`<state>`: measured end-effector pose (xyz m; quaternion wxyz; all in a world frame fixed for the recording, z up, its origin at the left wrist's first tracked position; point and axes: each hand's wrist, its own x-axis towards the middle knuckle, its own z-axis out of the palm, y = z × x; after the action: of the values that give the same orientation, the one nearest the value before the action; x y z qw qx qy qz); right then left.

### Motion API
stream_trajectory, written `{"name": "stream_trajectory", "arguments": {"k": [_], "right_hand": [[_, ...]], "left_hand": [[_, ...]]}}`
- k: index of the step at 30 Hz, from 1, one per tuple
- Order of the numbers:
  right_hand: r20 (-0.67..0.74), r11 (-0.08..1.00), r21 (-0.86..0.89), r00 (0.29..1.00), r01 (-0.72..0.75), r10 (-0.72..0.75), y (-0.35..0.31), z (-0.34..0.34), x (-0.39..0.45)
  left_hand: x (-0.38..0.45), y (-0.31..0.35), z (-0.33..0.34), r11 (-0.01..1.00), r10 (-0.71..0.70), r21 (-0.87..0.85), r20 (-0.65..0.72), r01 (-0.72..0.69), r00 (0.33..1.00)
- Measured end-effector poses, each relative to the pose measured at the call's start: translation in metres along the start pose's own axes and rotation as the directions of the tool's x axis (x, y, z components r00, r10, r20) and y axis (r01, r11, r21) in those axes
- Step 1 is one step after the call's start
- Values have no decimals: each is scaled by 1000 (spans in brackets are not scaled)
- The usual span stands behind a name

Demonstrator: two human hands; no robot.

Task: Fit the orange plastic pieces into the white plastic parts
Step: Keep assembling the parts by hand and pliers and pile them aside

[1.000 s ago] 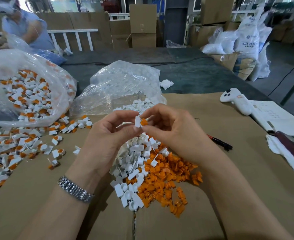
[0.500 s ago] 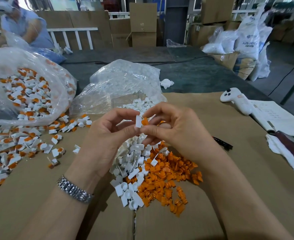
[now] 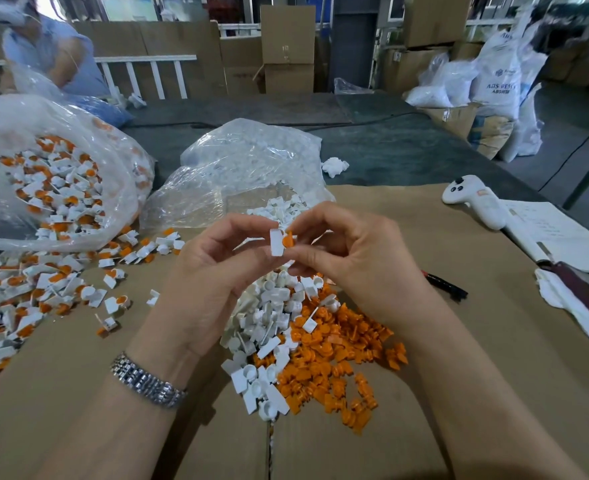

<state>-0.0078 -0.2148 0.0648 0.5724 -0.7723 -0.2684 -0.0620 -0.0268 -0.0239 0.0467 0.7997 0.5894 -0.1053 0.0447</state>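
Observation:
My left hand (image 3: 213, 271) pinches a small white plastic part (image 3: 276, 242) between thumb and fingers, held above the cardboard. My right hand (image 3: 352, 258) pinches an orange piece (image 3: 288, 240) and holds it against the white part's right side. Below my hands lies a heap of loose white parts (image 3: 269, 327), and beside it on the right a heap of loose orange pieces (image 3: 338, 362). Fitted white-and-orange pieces (image 3: 26, 296) are scattered at the left.
A clear bag of fitted pieces (image 3: 54, 181) lies at far left, a clear bag of white parts (image 3: 248, 168) behind my hands. A white controller (image 3: 473, 200), papers (image 3: 560, 233), a black pen (image 3: 445, 284) and a cloth (image 3: 570, 306) sit at right. Another person (image 3: 47, 53) works at back left.
Both hands stay together at the same spot. The white part is now turned more upright, with the orange piece pressed closer to its side.

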Motion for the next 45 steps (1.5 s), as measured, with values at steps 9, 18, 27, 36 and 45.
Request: {"name": "stream_trajectory", "arguments": {"k": [9, 18, 27, 36, 45], "right_hand": [[-3, 989, -135, 998, 61, -62, 1, 4, 0], [9, 971, -225, 996, 85, -86, 5, 4, 0], [57, 969, -248, 998, 16, -1, 5, 2, 1], [-291, 373, -752, 782, -543, 551, 43, -50, 1], [-290, 350, -757, 764, -552, 577, 46, -47, 2]], "left_hand": [[2, 1, 4, 989, -117, -102, -92, 108, 989], [2, 1, -1, 967, -241, -101, -54, 235, 969], [1, 2, 4, 974, -217, 36, -145, 225, 965], [2, 1, -2, 947, -214, 188, -233, 260, 949], [3, -2, -7, 941, -240, 186, -218, 281, 946]]}}
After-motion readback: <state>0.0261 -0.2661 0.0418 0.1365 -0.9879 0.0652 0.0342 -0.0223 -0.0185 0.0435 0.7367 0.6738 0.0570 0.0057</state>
